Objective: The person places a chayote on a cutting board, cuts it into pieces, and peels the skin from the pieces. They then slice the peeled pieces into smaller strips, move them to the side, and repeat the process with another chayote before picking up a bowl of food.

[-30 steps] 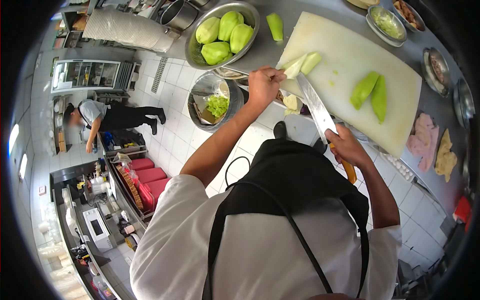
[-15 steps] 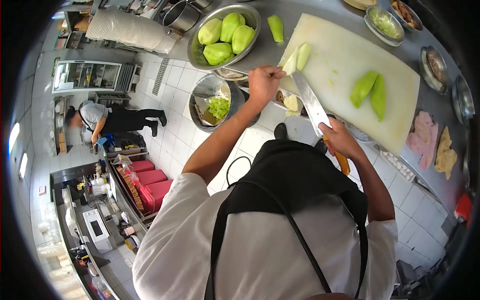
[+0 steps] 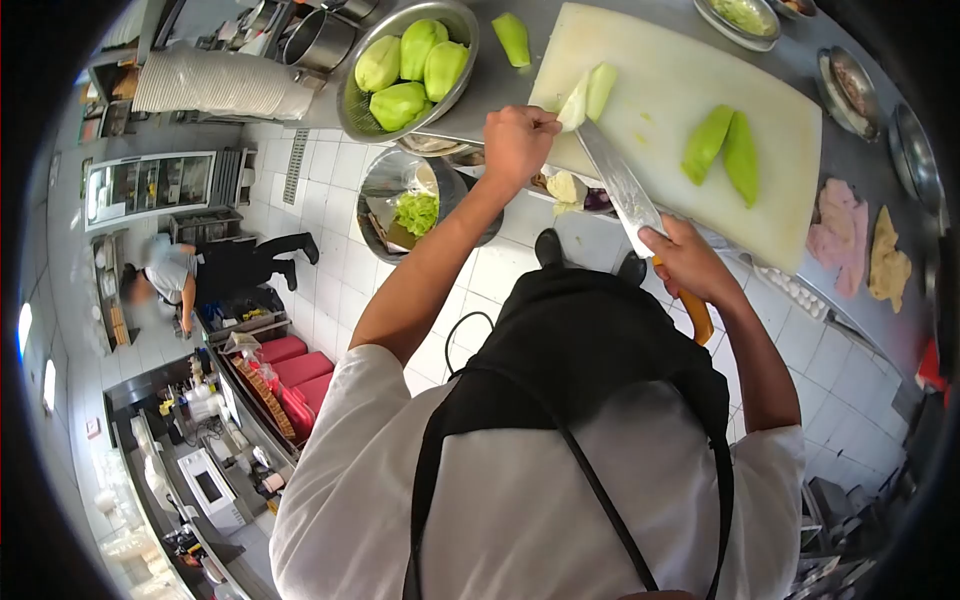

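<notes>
My right hand (image 3: 688,262) is wrapped round the orange handle of a large kitchen knife (image 3: 617,185). Its broad blade points up and left, with the tip against a pale cut chayote piece (image 3: 573,106) at the left edge of the white cutting board (image 3: 660,80). At that same piece, my left hand (image 3: 520,145) is closed, its fingertips pinching the near end. Another pale green chayote slice (image 3: 600,90) lies right beside it. Farther right on the board rest two green chayote pieces (image 3: 708,145), close together.
Left of the board stand a metal colander (image 3: 468,75) of whole chayotes and a loose chayote piece (image 3: 511,40). Below is a lined bin (image 3: 372,200) with lettuce scraps. Metal bowls (image 3: 850,95) and cloths (image 3: 840,235) lie right. A person (image 3: 170,270) stands far left.
The whole view has shifted, so the board and colander sit further left and up. Both hands keep nearly the same place at the chayote piece and knife. The person at left has lowered an arm slightly.
</notes>
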Motion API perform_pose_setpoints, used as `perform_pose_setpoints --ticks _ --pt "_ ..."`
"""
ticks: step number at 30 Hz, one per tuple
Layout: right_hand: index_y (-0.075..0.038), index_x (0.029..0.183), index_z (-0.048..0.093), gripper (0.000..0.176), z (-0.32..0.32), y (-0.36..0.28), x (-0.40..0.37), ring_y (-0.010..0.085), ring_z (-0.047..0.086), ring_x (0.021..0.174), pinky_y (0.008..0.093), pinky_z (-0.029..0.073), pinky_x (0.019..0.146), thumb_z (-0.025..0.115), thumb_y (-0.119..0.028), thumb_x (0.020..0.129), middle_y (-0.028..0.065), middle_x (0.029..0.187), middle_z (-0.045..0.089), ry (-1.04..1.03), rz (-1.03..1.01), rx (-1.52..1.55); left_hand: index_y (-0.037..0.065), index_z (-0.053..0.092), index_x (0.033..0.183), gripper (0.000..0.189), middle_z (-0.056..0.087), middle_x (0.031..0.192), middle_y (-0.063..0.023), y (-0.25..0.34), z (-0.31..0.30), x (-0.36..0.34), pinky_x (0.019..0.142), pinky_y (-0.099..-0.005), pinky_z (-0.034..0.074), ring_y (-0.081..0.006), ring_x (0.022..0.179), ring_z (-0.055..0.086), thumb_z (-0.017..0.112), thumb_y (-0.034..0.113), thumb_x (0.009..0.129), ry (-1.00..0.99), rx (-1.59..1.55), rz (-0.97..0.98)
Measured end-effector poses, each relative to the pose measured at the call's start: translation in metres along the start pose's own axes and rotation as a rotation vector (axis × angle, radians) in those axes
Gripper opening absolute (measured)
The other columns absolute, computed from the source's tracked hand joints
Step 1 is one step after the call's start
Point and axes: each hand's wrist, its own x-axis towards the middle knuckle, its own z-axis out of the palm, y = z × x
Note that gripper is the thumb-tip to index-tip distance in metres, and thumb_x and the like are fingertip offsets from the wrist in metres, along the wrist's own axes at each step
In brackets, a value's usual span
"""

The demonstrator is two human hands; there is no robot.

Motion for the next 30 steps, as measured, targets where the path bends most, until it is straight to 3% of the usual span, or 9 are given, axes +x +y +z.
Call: perform_pose_setpoints --ticks 13,16,18,20,22,26,28,30 --pt "-0.002 0.102 0.051 0.034 0.01 0.006 0.023 0.0124 0.048 0.044 0.0308 0.041 0.04 0.05 -0.035 0.104 0.0039 0.064 0.049 -0.097 -0.038 0.095 0.001 0.078 0.089 0.018 0.072 0.075 -0.0186 0.008 -0.006 -0.004 0.068 -0.0374 0.057 -0.0316 0.065 0.072 0.079 0.014 0.076 0.012 -0.064 -0.068" --pt "-0.001 0.105 0.052 0.033 0.005 0.008 0.027 0.013 0.048 0.043 0.0315 0.042 0.041 0.051 -0.034 0.104 0.0038 0.063 0.049 -0.067 -0.022 0.059 0.0 0.076 0.105 0.03 0.075 0.091 -0.0169 0.022 -0.026 0.009 0.078 -0.034 0.056 -0.0278 0.081 0.073 0.08 0.013 0.078 -0.132 0.239 0.043" --pt "-0.001 0.107 0.052 0.032 0.003 0.005 0.024 0.0124 0.047 0.044 0.0306 0.041 0.04 0.052 -0.033 0.104 0.0046 0.065 0.049 -0.044 -0.001 0.005 0.005 0.07 0.123 0.053 0.069 0.119 -0.0183 0.044 -0.041 0.032 0.098 -0.037 0.05 -0.034 0.112 0.065 0.082 0.012 0.072 -0.105 0.403 0.424" --pt "0.0 0.102 0.053 0.032 0.007 0.003 0.019 0.0134 0.048 0.043 0.0321 0.042 0.041 0.053 -0.032 0.103 0.0052 0.064 0.05 0.016 -0.027 -0.037 0.013 0.061 0.137 0.076 0.06 0.134 -0.0158 0.058 -0.043 0.066 0.106 -0.0401 0.044 -0.0361 0.128 0.054 0.084 0.009 0.065 -0.177 0.602 0.902" --pt "0.001 0.099 0.053 0.033 0.01 -0.001 0.018 0.0145 0.049 0.043 0.0331 0.043 0.041 0.054 -0.031 0.103 0.007 0.065 0.053 0.081 -0.046 -0.106 0.015 0.061 0.135 0.078 0.062 0.129 -0.0135 0.064 -0.04 0.088 0.102 -0.0428 0.046 -0.0352 0.124 0.056 0.085 0.008 0.062 -0.472 0.84 0.892" --pt "0.001 0.1 0.055 0.032 0.009 -0.002 0.017 0.0314 0.062 0.059 0.0446 0.051 0.057 0.055 -0.031 0.102 0.0181 0.074 0.063 0.252 -0.164 -0.405 0.018 0.062 0.133 0.079 0.067 0.123 -0.0093 0.065 -0.006 0.146 0.09 -0.0435 0.053 -0.0314 0.114 0.063 0.087 0.011 0.058 -1.08 1.082 0.649" --pt "0.001 0.101 0.056 0.031 0.007 0.012 0.018 0.0418 0.067 0.072 0.0516 0.052 0.068 0.055 -0.03 0.101 0.0249 0.082 0.066 0.433 -0.324 -0.68 0.013 0.063 0.127 0.071 0.065 0.121 -0.0115 0.084 -0.022 0.135 0.092 -0.0447 0.051 -0.0332 0.117 0.061 0.087 0.011 0.06 -0.97 0.947 0.631" --pt "-0.001 0.102 0.057 0.028 0.003 0.0 0.003 0.0473 0.065 0.082 0.056 0.05 0.078 0.054 -0.029 0.101 0.0284 0.086 0.067 0.496 -0.219 -0.694 0.009 0.064 0.123 0.064 0.065 0.119 -0.0134 0.092 -0.03 0.132 0.094 -0.0453 0.05 -0.0347 0.117 0.06 0.086 0.011 0.062 -0.883 0.823 0.645"
